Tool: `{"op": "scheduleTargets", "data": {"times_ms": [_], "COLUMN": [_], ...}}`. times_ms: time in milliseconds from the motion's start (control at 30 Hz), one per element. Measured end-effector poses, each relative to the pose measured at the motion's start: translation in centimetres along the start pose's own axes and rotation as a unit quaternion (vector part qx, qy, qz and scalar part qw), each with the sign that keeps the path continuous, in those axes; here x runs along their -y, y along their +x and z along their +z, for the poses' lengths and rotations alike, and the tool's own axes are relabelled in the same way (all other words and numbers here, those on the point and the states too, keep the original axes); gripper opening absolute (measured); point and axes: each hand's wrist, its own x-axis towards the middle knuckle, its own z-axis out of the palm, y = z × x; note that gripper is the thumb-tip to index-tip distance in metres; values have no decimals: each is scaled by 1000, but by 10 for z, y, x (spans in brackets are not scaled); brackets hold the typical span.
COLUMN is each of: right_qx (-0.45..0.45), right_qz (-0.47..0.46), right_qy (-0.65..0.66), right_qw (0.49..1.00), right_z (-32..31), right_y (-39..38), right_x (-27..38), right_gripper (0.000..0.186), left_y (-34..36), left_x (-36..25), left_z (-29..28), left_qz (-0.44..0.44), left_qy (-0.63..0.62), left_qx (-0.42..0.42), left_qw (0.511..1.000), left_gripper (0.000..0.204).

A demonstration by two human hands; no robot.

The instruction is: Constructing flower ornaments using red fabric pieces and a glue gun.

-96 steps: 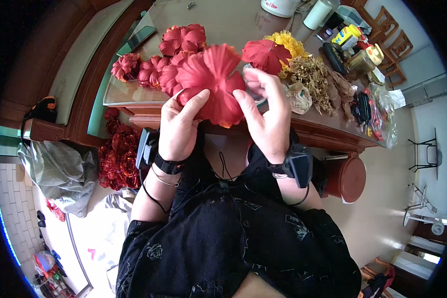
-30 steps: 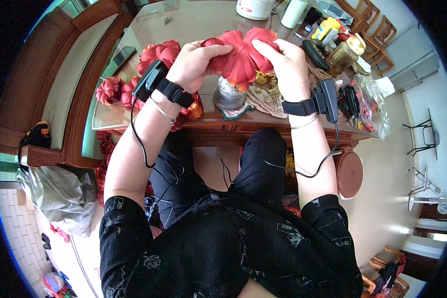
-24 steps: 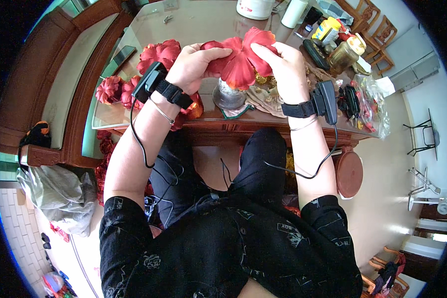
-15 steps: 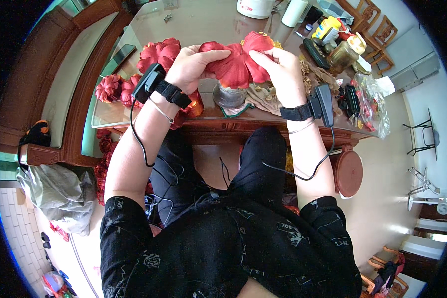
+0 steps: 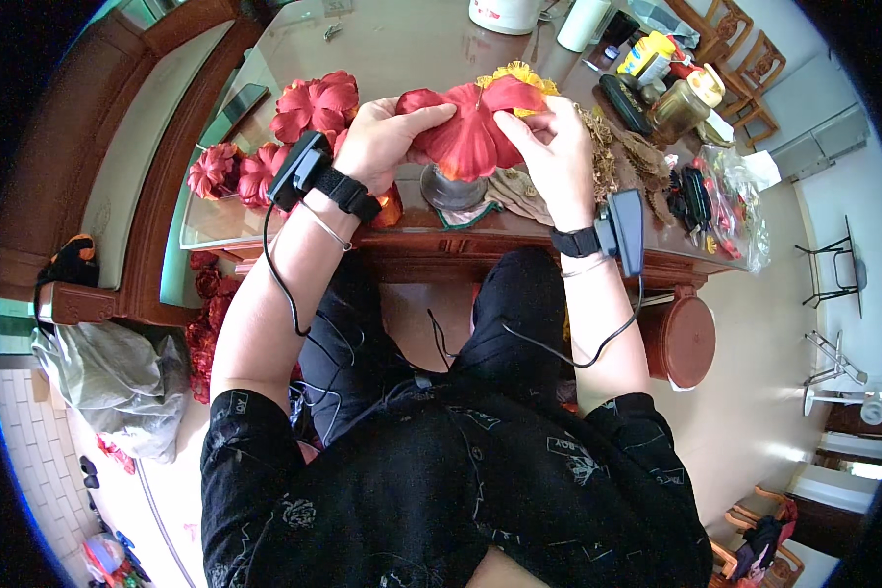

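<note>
Between both hands, above the table's near edge, is a red artificial flower (image 5: 468, 132) with broad fabric petals. My left hand (image 5: 387, 135) pinches its left petals, thumb on top. On the other side, my right hand (image 5: 556, 147) grips the right petals between thumb and fingers. Yellow petals (image 5: 519, 73) show just behind the flower. Below it stands a round grey metal pot (image 5: 451, 188), partly covered by the lower petals. More red artificial flowers (image 5: 314, 106) lie to the left of my left hand.
A cloth (image 5: 519, 191) lies near the table's front edge. Dried brown plant stuff (image 5: 603, 157), a jar (image 5: 678, 110), a black case (image 5: 624, 104) and a clear plastic bag (image 5: 740, 211) crowd the right side. A dark phone-like slab (image 5: 243, 106) rests at left.
The red flower's petals have tilted and spread, so more yellow shows behind. My right hand and wrist have shifted slightly, with the fingers still on the petals.
</note>
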Motion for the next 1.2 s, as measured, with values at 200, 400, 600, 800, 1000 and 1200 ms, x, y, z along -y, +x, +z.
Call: {"op": "scheduleTargets", "data": {"times_ms": [200,400,600,800,1000,1200], "right_qx": [-2,67,54,112,105,122], "right_qz": [-217,-216,-90,36,-87,-194], "right_qy": [-184,-261,-83,51,-88,-137], "right_qw": [959,938,991,992,987,964], "right_z": [-8,-2,-1,-6,-8,-4], "right_y": [-34,-39,-25,-21,-28,-42], "right_x": [41,44,36,39,37,34], "right_gripper": [52,47,19,23,28,41], "left_y": [-7,-5,-6,-7,-7,-5], "left_x": [-6,-4,-8,-6,-5,-2], "left_z": [2,0,-5,-7,-9,-9], "left_qz": [-15,-17,-49,-49,-51,-34], "left_qy": [-22,-36,-44,-50,-51,-58], "left_qx": [-9,-3,18,25,21,16], "left_qw": [1000,999,998,997,997,998], "left_gripper": [22,23,25,27,27,26]}}
